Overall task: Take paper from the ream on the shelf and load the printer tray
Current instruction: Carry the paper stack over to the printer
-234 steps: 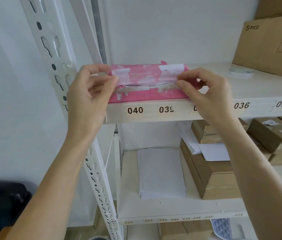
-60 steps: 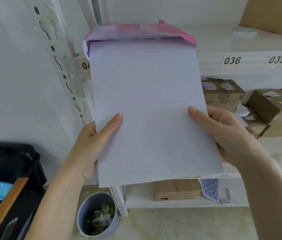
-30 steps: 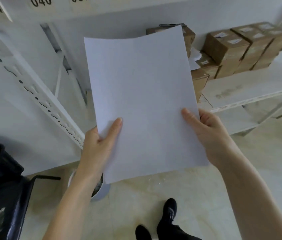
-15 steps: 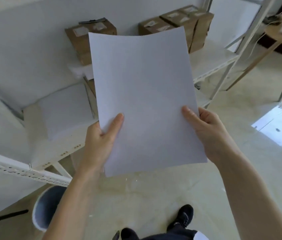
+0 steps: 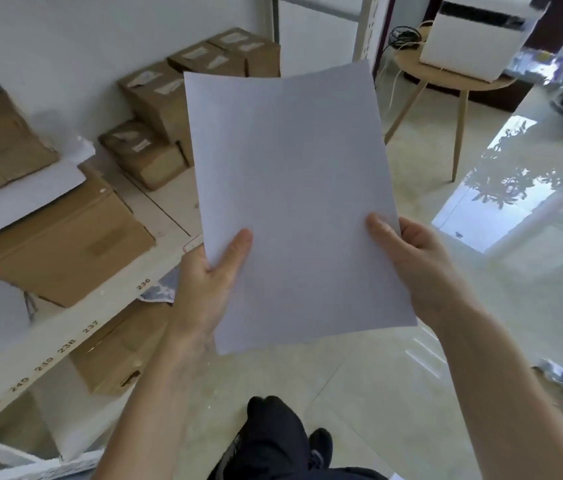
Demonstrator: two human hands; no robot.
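1. Head view: we hold a stack of white paper up in front of us with both hands, above the pale tiled floor.
2. Our left hand is clamped on the paper's lower left edge, thumb on the front face and the other fingers hidden behind.
3. Our right hand is clamped on the lower right edge in the same way, thumb lying on top.
4. To the left stands the white shelf, numbered along its front edge, carrying brown cardboard boxes.
5. Far off at the upper right, a white printer sits on a round wooden table (well apart from the paper).
6. Our dark shoes show at the bottom.
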